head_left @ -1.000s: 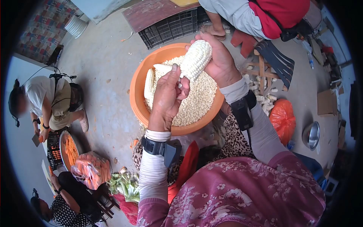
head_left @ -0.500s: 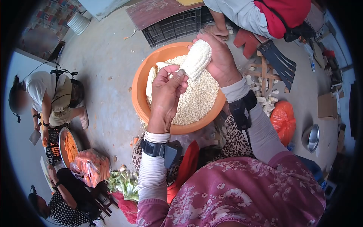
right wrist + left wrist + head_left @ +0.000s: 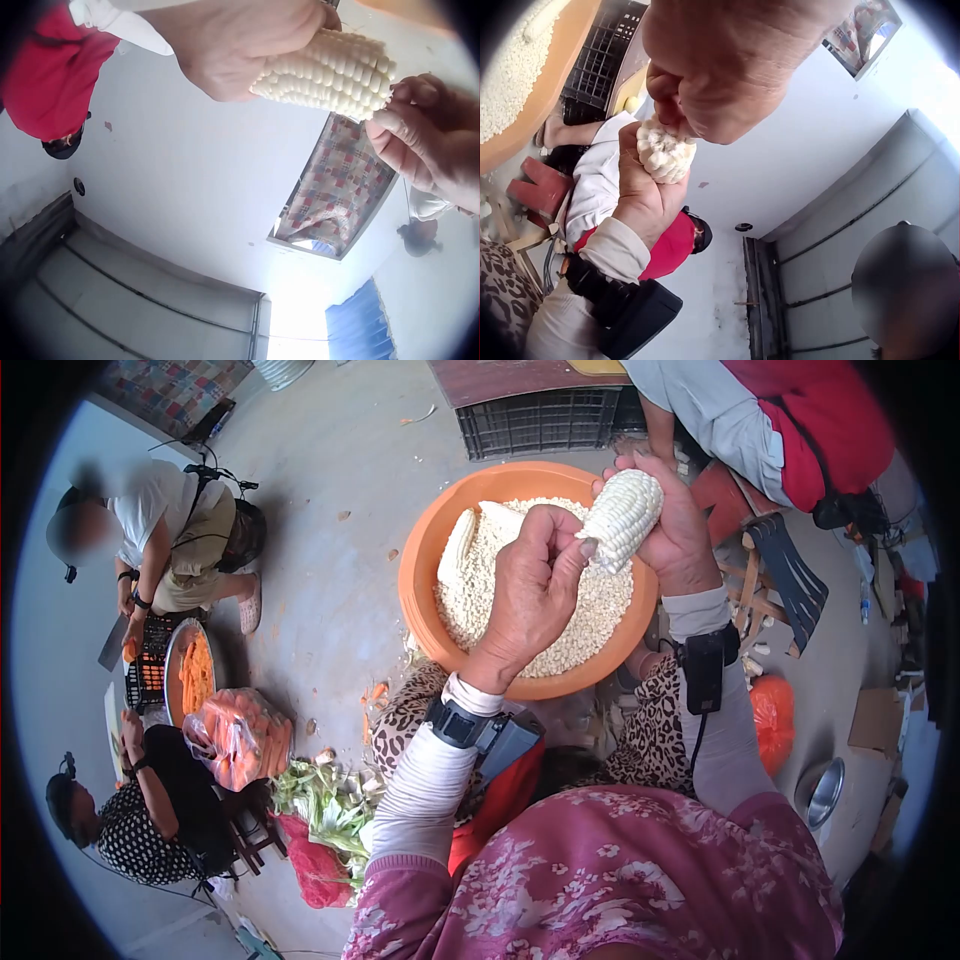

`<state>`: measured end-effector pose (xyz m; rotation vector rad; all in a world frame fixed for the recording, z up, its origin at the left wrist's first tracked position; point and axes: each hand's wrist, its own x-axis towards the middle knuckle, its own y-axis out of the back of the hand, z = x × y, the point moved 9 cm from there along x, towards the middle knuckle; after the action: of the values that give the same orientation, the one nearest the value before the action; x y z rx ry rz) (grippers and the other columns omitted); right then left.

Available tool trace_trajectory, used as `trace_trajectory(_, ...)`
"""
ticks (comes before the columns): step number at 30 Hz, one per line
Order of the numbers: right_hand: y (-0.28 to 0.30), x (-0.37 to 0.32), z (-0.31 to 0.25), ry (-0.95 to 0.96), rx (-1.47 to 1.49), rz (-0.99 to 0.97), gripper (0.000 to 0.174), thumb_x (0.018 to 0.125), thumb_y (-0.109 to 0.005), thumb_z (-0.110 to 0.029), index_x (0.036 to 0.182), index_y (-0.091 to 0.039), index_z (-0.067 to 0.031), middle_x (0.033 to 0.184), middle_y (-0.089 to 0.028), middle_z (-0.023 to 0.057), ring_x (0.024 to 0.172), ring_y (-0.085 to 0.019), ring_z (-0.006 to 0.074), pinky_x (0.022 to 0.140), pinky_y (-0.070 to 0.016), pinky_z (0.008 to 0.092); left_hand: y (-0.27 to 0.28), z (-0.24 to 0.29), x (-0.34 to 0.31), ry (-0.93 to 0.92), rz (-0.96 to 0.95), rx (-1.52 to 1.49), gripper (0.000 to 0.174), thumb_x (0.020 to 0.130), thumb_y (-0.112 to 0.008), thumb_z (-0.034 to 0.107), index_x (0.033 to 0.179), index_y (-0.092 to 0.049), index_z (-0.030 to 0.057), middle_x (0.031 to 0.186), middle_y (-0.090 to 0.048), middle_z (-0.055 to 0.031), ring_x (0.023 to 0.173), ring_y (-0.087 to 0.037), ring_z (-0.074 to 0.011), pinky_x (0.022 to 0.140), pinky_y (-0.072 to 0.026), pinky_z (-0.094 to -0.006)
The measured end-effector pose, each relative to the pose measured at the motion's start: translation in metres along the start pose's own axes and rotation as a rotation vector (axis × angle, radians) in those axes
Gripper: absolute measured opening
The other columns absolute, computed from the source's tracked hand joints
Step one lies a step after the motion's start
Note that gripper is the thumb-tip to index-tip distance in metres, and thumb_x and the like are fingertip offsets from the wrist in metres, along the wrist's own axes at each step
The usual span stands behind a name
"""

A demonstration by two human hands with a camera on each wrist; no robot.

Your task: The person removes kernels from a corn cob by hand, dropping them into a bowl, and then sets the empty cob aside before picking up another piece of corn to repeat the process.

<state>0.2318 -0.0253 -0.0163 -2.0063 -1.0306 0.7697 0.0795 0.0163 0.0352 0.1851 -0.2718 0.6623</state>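
A white corn cob (image 3: 622,518) is gripped in the right hand (image 3: 680,538), tilted over an orange tub (image 3: 428,630) of loose kernels (image 3: 575,635). The left hand (image 3: 535,595) has its thumb and curled fingers at the cob's near end; in the right wrist view its fingertips (image 3: 397,112) touch the end kernels of the cob (image 3: 330,75). The left wrist view shows the cob's end (image 3: 666,154) just below the left hand (image 3: 712,71), with the right hand (image 3: 649,195) around it. More cobs (image 3: 457,548) lie on the kernels at the tub's left.
Black crates (image 3: 540,425) stand beyond the tub, near a person in red (image 3: 800,420). Two people work at the left by a bowl of carrots (image 3: 196,672) and a bag of carrots (image 3: 240,740). Husks (image 3: 325,800) lie front left; a folding stool (image 3: 785,575) stands right.
The head view has shifted, so the tub and hands appear farther right. The left hand's fingers are more curled at the cob's end, which the right hand still holds.
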Motion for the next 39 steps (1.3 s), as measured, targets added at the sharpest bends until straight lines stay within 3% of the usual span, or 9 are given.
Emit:
trace_trajectory(4,0.002,-0.001,-0.001,-0.033,0.004,-0.005,0.019,0.087,-0.058,-0.017,0.093,-0.053,0.0002,0.086,-0.059,0.0144,0.082,-0.061,0.0288,0.078,-0.0529,0.0416,-0.001,-0.002,0.002,0.001,-0.027,-0.050,0.007,0.091,-0.053,0.006,0.094,-0.048,0.0036,0.073,-0.053,0.0011,0.062,-0.045,-0.0034,0.055,-0.0392,-0.0179)
trace_trajectory(6,0.004,0.001,0.001,-0.059,0.009,-0.022,0.019,0.088,-0.056,-0.017,0.092,-0.052,0.0005,0.086,-0.059,0.0153,0.082,-0.061,0.0294,0.077,-0.0531,0.0417,-0.010,-0.006,0.003,0.101,-0.115,-0.321,0.004,0.092,-0.051,0.006,0.093,-0.048,0.0044,0.072,-0.053,0.0008,0.059,-0.045,-0.0038,0.053,-0.0376,-0.0178)
trace_trajectory(11,-0.007,-0.001,0.002,-0.101,0.054,-0.118,0.018,0.089,-0.054,-0.018,0.090,-0.052,0.0001,0.087,-0.059,0.0163,0.082,-0.061,0.0303,0.075,-0.0533,0.0415,-0.014,-0.011,0.007,0.204,-0.145,-0.525,0.005,0.092,-0.051,0.006,0.096,-0.049,0.0049,0.072,-0.053,0.0010,0.059,-0.045,-0.0044,0.052,-0.0370,-0.0180)
trace_trajectory(13,0.005,-0.004,-0.004,-0.047,0.038,0.058,0.018,0.089,-0.054,-0.018,0.090,-0.053,-0.0005,0.088,-0.059,0.0161,0.082,-0.060,0.0303,0.074,-0.0531,0.0414,-0.015,-0.015,0.007,0.273,-0.114,-0.592,0.006,0.092,-0.051,0.007,0.097,-0.050,0.0046,0.072,-0.054,0.0007,0.058,-0.046,-0.0046,0.052,-0.0372,-0.0182)
trace_trajectory(21,0.009,-0.003,-0.012,-0.024,-0.011,0.011,0.016,0.090,-0.055,-0.019,0.087,-0.053,-0.0031,0.085,-0.058,0.0128,0.082,-0.060,0.0288,0.074,-0.0530,0.0408,-0.015,-0.010,0.014,0.088,-0.090,-0.207,0.014,0.086,-0.063,0.008,0.090,-0.050,0.0042,0.065,-0.050,0.0063,0.057,-0.041,0.0004,0.051,-0.0339,-0.0157)
trace_trajectory(29,0.005,-0.005,-0.012,-0.043,-0.026,-0.053,0.019,0.089,-0.054,-0.021,0.086,-0.054,-0.0025,0.085,-0.058,0.0123,0.083,-0.058,0.0290,0.075,-0.0514,0.0402,-0.016,-0.019,0.016,0.148,-0.128,-0.262,0.014,0.086,-0.063,0.010,0.089,-0.051,0.0047,0.063,-0.048,0.0064,0.057,-0.041,-0.0005,0.050,-0.0334,-0.0167)
trace_trajectory(32,0.005,-0.004,-0.014,-0.039,0.008,-0.051,0.018,0.089,-0.053,-0.020,0.086,-0.055,-0.0018,0.086,-0.058,0.0129,0.085,-0.056,0.0288,0.076,-0.0503,0.0405,-0.016,-0.025,0.016,0.161,-0.106,-0.232,0.015,0.088,-0.062,0.014,0.091,-0.050,0.0050,0.064,-0.049,0.0056,0.058,-0.042,-0.0014,0.050,-0.0342,-0.0174)
trace_trajectory(34,0.006,-0.005,-0.014,-0.060,0.029,-0.031,0.019,0.089,-0.052,-0.019,0.086,-0.055,-0.0010,0.086,-0.058,0.0136,0.086,-0.056,0.0286,0.077,-0.0498,0.0402,-0.025,-0.024,0.015,0.163,-0.192,-0.308,0.015,0.091,-0.057,0.018,0.094,-0.050,0.0054,0.065,-0.049,0.0043,0.058,-0.043,-0.0025,0.050,-0.0350,-0.0180)
trace_trajectory(39,0.009,-0.001,-0.015,-0.033,0.038,-0.054,0.018,0.089,-0.052,-0.018,0.085,-0.054,-0.0006,0.085,-0.058,0.0144,0.086,-0.056,0.0288,0.077,-0.0499,0.0399,-0.026,-0.022,0.014,0.111,-0.135,-0.325,0.013,0.095,-0.049,0.019,0.093,-0.050,0.0059,0.065,-0.049,0.0029,0.056,-0.043,-0.0033,0.050,-0.0350,-0.0179)
